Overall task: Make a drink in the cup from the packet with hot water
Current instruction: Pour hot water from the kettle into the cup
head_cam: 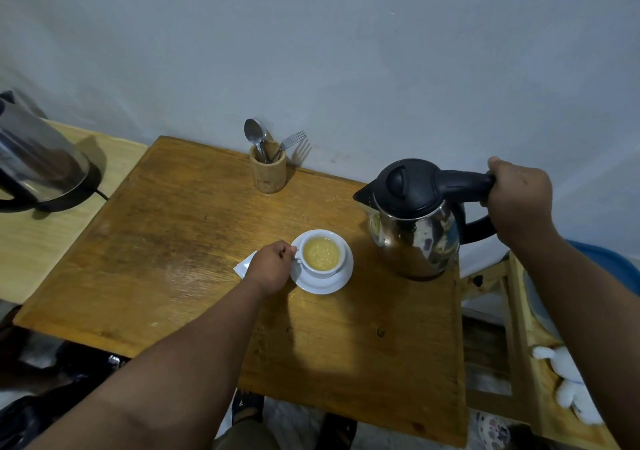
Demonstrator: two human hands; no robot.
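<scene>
A white cup [322, 254] full of pale yellow liquid stands on a white saucer [337, 281] in the middle of the wooden table [173, 242]. My left hand [272, 268] pinches the cup's handle from the left. A white packet [244, 266] lies flat just left of the saucer, partly hidden under my left hand. My right hand [517, 197] grips the black handle of a steel kettle [415, 228], which stands upright at the table's right edge, to the right of the cup, lid closed.
A wooden holder [268, 172] with a spoon and fork stands at the table's back edge by the wall. A second steel kettle [38, 162] sits on a lighter table to the left. A wooden rack [519, 328] with a white soft toy is at right.
</scene>
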